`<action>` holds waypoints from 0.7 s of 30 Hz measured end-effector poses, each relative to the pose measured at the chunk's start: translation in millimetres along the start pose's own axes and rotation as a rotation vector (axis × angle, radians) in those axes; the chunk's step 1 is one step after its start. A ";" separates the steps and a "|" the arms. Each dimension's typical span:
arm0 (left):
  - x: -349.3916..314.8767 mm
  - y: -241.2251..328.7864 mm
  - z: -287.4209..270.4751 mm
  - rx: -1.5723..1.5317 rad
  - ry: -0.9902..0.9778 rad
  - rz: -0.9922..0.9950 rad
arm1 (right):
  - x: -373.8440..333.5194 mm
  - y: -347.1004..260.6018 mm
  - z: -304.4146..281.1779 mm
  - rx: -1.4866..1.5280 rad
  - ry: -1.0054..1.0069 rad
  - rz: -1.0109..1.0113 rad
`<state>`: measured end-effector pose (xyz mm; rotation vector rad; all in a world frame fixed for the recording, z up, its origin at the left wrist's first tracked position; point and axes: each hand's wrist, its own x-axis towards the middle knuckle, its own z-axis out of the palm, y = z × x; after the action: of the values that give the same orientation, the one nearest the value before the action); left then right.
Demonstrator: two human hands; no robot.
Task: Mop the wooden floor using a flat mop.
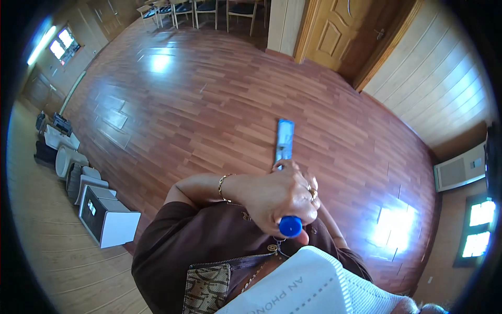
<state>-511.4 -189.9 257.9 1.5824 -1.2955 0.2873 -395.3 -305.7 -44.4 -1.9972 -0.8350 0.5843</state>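
My left hand (277,196), with a gold bracelet at its wrist and a ring showing on the fingers, is closed round the top of a long-handled mop. The blue end cap (290,226) of the handle sticks out of this fist. Lower on the handle is my right hand (311,180), mostly hidden behind the left; its visible fingers look wrapped round the shaft. Beyond both hands, the narrow blue flat mop head (285,136) rests on the wood-patterned floor (209,115). Most of the shaft between is hidden by my hands.
Several chairs (205,8) line the far wall. Along the left wall stand a white-and-dark cabinet (119,227) and other boxy items. A wooden door (342,34) is at the far right, and a white air-conditioner-like unit (460,167) stands by the right wall.
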 end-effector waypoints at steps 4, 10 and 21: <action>14.9 6.4 -0.7 0.026 -0.003 0.054 | 14.2 29.8 42.7 0.233 -0.132 -0.194; 19.4 -6.6 -0.7 -0.022 -0.167 -0.215 | -13.2 -0.8 -36.5 0.236 0.138 -0.377; -85.4 -165.2 71.9 0.212 -0.020 -0.492 | -143.5 -181.9 -186.7 0.181 0.579 -1.089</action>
<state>-435.8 -215.0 75.0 2.0290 -0.8707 0.1004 -426.7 -440.7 218.9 -1.1610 -1.2438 -0.5038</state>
